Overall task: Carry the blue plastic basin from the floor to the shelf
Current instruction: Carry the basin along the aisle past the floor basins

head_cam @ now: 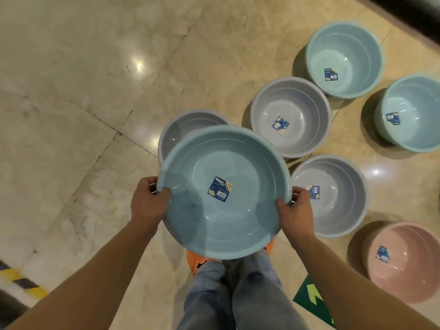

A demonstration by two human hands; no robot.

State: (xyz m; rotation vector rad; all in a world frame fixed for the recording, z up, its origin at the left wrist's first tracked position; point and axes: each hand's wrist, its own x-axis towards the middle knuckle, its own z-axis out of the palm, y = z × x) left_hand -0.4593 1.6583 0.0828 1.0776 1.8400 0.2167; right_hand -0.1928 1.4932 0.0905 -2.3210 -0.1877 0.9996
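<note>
A round blue plastic basin (214, 217) with a dark blue label on its bottom is held above the floor, right in front of my legs. My left hand (147, 203) grips its left rim, thumb inside the bowl. My right hand (296, 211) grips the right rim the same way. The basin is level and empty. No shelf is in view.
Several more basins stand on the marble floor: three grey ones (291, 116) (333, 196) (181, 129), two light blue ones (344, 59) (412, 113) and a pink one (404, 260). A green arrow sticker (312, 297) lies at the right of my legs; yellow-black tape (21, 279) lower left.
</note>
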